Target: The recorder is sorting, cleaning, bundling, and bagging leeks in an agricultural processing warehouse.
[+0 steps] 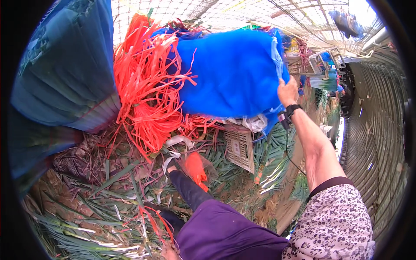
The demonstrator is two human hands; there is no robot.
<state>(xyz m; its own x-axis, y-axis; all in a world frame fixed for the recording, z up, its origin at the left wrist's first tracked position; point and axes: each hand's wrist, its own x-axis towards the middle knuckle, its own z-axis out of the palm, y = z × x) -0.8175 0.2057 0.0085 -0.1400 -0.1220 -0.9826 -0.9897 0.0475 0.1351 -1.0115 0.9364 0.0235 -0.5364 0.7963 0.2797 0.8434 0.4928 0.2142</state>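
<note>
The blue mesh (229, 73) fills the upper middle of my view, spread over the heap with the crate (239, 149) showing below its lower edge and the red bundle (147, 86) against its left side. I judge the step in hand to be handling that mesh by its right edge; as I read it, a next move calls for a firm pinch there and a pull clear of the bundle. The right arm reaches up and forward from the lower right, elbow slightly bent, wrist near the mesh's corner. At its end the right hand (288, 91) appears to grasp the edge beside the pale cords (276, 56), thumb upward. Low at the bottom rim, the left hand (170, 252) seems closed on the red strands (154, 221); most of its fingers are cut off, so I cannot tell how tightly.
</note>
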